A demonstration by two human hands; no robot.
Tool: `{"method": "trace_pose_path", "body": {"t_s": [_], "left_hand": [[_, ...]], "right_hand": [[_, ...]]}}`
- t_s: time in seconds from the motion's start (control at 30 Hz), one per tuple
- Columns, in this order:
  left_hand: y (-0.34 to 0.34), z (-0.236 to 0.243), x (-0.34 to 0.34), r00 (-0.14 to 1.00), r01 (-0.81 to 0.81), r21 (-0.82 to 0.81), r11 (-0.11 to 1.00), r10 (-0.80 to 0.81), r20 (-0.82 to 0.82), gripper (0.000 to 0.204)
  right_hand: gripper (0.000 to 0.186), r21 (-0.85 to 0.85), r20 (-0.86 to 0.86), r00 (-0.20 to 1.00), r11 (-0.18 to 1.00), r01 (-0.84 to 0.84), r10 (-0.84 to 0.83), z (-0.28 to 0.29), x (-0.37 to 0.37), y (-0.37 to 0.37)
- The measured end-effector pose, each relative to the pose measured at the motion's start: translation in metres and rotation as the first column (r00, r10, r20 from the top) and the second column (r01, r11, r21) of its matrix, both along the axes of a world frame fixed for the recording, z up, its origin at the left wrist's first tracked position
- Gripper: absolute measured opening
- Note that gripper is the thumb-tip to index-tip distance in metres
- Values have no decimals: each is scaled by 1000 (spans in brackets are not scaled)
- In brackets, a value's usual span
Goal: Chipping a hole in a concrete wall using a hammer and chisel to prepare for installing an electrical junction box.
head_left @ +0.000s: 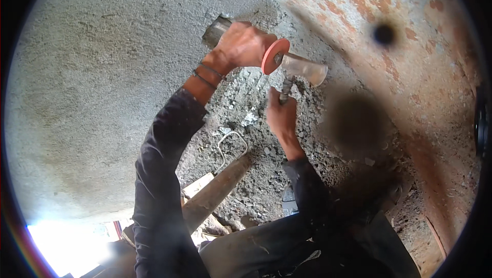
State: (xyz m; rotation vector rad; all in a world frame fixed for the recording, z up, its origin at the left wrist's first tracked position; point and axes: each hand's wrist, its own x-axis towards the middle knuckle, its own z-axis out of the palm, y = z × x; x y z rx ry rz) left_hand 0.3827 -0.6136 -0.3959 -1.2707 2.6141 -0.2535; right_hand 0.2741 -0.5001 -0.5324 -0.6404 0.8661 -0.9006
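Note:
My left hand [245, 45] is wrapped round a chisel whose orange-red round hand guard [275, 56] shows on its right side. The shaft inside my fist is hidden. Just left of that fist is a rough rectangular hole [211, 35] in the grey wall; I cannot tell how far the chisel reaches into it. My right hand [282, 116] grips the short handle of a club hammer below its head. The pale, barrel-shaped hammer head [306, 69] lies right beside the guard, at the chisel's struck end; whether they touch is unclear.
Rough grey plaster wall [97, 83] fills the left, and a wall with reddish patches [389, 37] slopes down the right. Below my hands lies broken rubble [256, 170]. A bent metal rod [220, 147] and a round pole [218, 191] stand near my left forearm. Bright light enters lower left.

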Motion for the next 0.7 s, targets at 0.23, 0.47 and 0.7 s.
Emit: {"method": "trace_pose_path", "body": {"t_s": [0.23,0.47,0.7], "left_hand": [[-7,8,8,981,158,-176,972,-175,-82,40],[-1,-9,18,980,112,-120,986,-130,-154,35],[-10,-27,-11,975,206,-108,972,-213,-55,24]], "right_hand": [[31,82,820,346,691,718,-456,23,-54,11],[50,-91,-283,953,993,80,-103,4,-33,13],[47,179,373,856,934,311,-357,-8,-74,19]]}}
